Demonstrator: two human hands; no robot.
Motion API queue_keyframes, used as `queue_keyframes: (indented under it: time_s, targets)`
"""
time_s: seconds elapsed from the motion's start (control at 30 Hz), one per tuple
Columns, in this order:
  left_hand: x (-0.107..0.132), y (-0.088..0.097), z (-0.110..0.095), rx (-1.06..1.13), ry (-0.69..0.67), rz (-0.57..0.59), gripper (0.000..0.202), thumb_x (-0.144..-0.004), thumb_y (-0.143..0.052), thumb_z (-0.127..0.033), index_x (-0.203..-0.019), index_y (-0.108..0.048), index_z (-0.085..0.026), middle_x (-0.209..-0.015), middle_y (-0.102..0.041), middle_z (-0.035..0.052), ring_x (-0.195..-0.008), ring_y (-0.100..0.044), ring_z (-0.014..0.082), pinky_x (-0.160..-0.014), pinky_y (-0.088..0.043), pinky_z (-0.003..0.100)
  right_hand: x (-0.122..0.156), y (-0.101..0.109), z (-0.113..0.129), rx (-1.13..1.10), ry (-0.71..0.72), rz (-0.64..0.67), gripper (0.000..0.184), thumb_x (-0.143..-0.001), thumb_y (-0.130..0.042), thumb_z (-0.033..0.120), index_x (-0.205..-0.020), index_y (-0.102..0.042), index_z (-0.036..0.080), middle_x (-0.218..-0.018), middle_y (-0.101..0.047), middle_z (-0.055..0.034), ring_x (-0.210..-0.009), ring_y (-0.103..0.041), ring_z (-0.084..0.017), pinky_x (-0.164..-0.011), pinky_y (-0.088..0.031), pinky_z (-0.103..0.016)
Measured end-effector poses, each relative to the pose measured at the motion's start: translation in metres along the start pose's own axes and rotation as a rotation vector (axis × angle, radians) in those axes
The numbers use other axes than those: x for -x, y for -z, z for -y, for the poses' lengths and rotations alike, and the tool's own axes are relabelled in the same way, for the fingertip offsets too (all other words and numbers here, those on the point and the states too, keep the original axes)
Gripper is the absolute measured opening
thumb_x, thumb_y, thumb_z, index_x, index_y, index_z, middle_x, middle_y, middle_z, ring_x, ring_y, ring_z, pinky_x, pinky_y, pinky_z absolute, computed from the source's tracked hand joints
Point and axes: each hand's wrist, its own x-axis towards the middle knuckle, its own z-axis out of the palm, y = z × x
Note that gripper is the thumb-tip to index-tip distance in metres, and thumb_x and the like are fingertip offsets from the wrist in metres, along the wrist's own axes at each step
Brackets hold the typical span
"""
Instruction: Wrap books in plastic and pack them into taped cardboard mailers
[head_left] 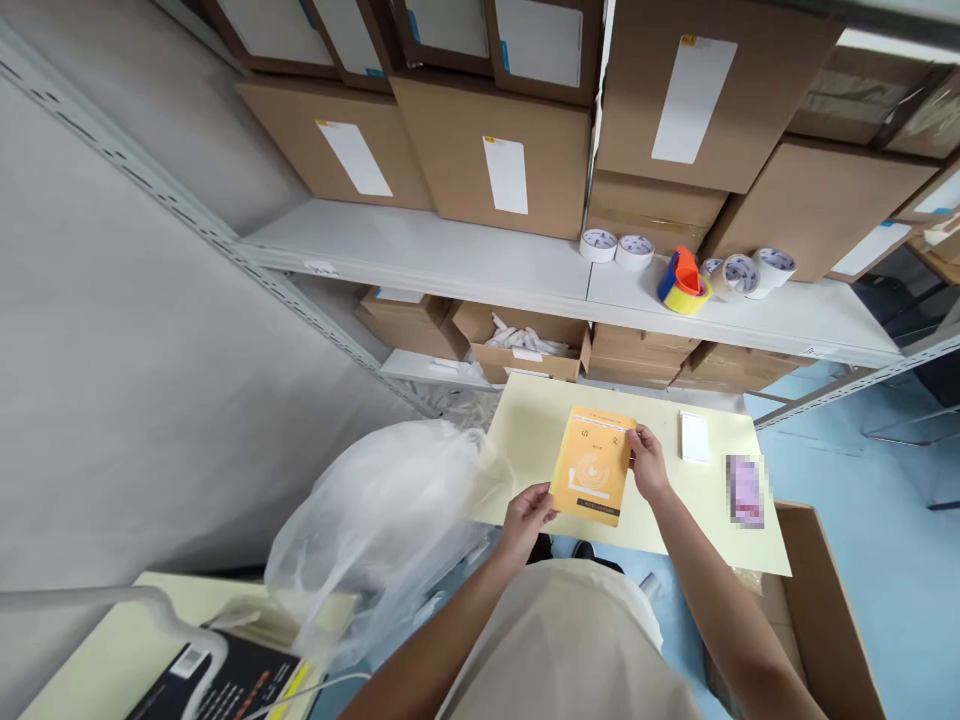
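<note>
Above the pale worktop (525, 415), the yellow book (592, 465) is already lifted, closed and not yet set down; the left hand (527, 517) pinches its lower left edge, the right hand (649, 463) grips its upper right edge; a white card (694, 438) lies apart, unheld

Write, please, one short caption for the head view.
Left hand and right hand hold a yellow book over a table, before a shelf of boxes.
</note>
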Motion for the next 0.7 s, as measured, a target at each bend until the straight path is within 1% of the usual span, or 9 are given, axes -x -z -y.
queue_keyframes:
  time_s: [0.07,0.2,0.27,0.33,0.4,0.47,0.57,0.63,0.7]
  targets:
    - [-0.003,0.004,-0.005,0.043,0.040,0.020,0.050,-0.052,-0.084,-0.050,-0.087,-0.072,-0.016,-0.077,-0.072,0.0046,-0.065,-0.063,0.0126,-0.071,-0.052,0.028,-0.003,-0.001,0.004,-0.050,0.015,0.009,0.036,-0.067,-0.068,0.049,-0.093,-0.061,0.025,-0.085,-0.070,-0.0014,-0.068,-0.064,-0.017,-0.055,-0.048,-0.027]
    - [-0.010,0.012,-0.013,0.157,0.166,0.073,0.053,-0.044,-0.090,-0.045,-0.086,-0.073,-0.017,-0.071,-0.070,0.0021,-0.061,-0.061,0.0110,-0.069,-0.051,0.028,-0.009,0.002,0.015,-0.080,0.053,0.078,0.047,-0.065,-0.068,0.041,-0.109,-0.065,0.026,-0.088,-0.071,-0.0019,-0.072,-0.065,-0.019,-0.060,-0.052,-0.031]
    - [-0.013,0.015,-0.015,0.166,0.228,0.131,0.053,-0.045,-0.090,-0.042,-0.088,-0.073,-0.017,-0.074,-0.071,0.0032,-0.062,-0.062,0.0117,-0.070,-0.050,0.028,-0.009,0.004,0.021,-0.021,0.119,0.137,0.053,-0.062,-0.073,0.036,-0.114,-0.065,0.028,-0.099,-0.071,-0.0033,-0.086,-0.066,-0.022,-0.068,-0.053,-0.032]
    - [-0.017,0.016,-0.018,0.152,0.279,0.209,0.052,-0.048,-0.090,-0.041,-0.091,-0.074,-0.016,-0.079,-0.073,0.0058,-0.067,-0.065,0.0137,-0.072,-0.050,0.029,-0.010,0.003,0.029,0.069,0.161,0.238,0.058,-0.060,-0.078,0.031,-0.116,-0.064,0.029,-0.117,-0.067,-0.0059,-0.103,-0.063,-0.025,-0.077,-0.053,-0.034]
    - [-0.020,0.014,-0.022,0.132,0.312,0.284,0.050,-0.052,-0.088,-0.042,-0.093,-0.074,-0.016,-0.085,-0.074,0.0086,-0.074,-0.068,0.0172,-0.075,-0.051,0.031,-0.011,0.001,0.037,0.144,0.158,0.338,0.055,-0.059,-0.082,0.030,-0.111,-0.066,0.027,-0.129,-0.061,-0.0085,-0.112,-0.059,-0.028,-0.082,-0.053,-0.037]
    - [-0.023,0.009,-0.026,0.102,0.305,0.352,0.050,-0.056,-0.086,-0.044,-0.096,-0.074,-0.016,-0.092,-0.075,0.0109,-0.084,-0.069,0.0219,-0.080,-0.051,0.035,-0.013,-0.002,0.045,0.168,0.134,0.396,0.045,-0.057,-0.083,0.031,-0.099,-0.068,0.025,-0.132,-0.059,-0.0091,-0.113,-0.059,-0.029,-0.080,-0.053,-0.038]
    - [-0.027,0.004,-0.032,0.041,0.223,0.424,0.055,-0.058,-0.083,-0.050,-0.103,-0.073,-0.019,-0.101,-0.074,0.0107,-0.100,-0.067,0.0285,-0.089,-0.050,0.040,-0.020,-0.005,0.055,0.159,0.106,0.417,0.031,-0.058,-0.083,0.033,-0.082,-0.065,0.024,-0.124,-0.061,-0.0064,-0.109,-0.060,-0.028,-0.076,-0.054,-0.038]
    - [-0.028,0.004,-0.034,0.011,0.175,0.439,0.059,-0.060,-0.079,-0.059,-0.106,-0.072,-0.022,-0.108,-0.073,0.0101,-0.112,-0.062,0.0306,-0.096,-0.047,0.042,-0.026,-0.006,0.060,0.161,0.081,0.418,0.028,-0.063,-0.081,0.038,-0.080,-0.064,0.023,-0.116,-0.063,-0.0049,-0.105,-0.061,-0.025,-0.076,-0.055,-0.037]
    - [-0.029,0.010,-0.035,0.010,0.164,0.428,0.064,-0.063,-0.069,-0.071,-0.105,-0.073,-0.023,-0.116,-0.070,0.0114,-0.120,-0.058,0.0306,-0.100,-0.045,0.043,-0.031,-0.006,0.064,0.166,0.070,0.414,0.029,-0.066,-0.078,0.043,-0.081,-0.064,0.023,-0.108,-0.064,-0.0036,-0.099,-0.062,-0.021,-0.077,-0.055,-0.038]
